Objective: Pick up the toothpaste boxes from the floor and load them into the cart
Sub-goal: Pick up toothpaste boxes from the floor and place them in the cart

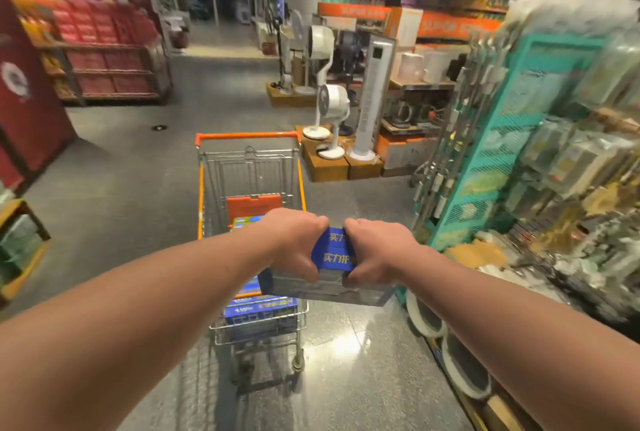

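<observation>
I hold a stack of blue toothpaste boxes [335, 259] with yellow lettering between both hands, above the near right corner of the cart. My left hand [294, 243] grips the stack's left end and my right hand [375, 252] its right end. The wire shopping cart [207, 188] with orange trim stands just ahead on the grey floor. More blue toothpaste boxes [259, 309] lie inside its basket, partly hidden under my left forearm. An orange flap [254, 206] sits at the cart's far end.
A teal mesh rack [491, 160] with hanging goods stands close on the right. White fans [329, 112] on wooden platforms stand ahead to the right. Red shelving [104, 50] lines the far left. Round white items [426, 316] lean low at the right.
</observation>
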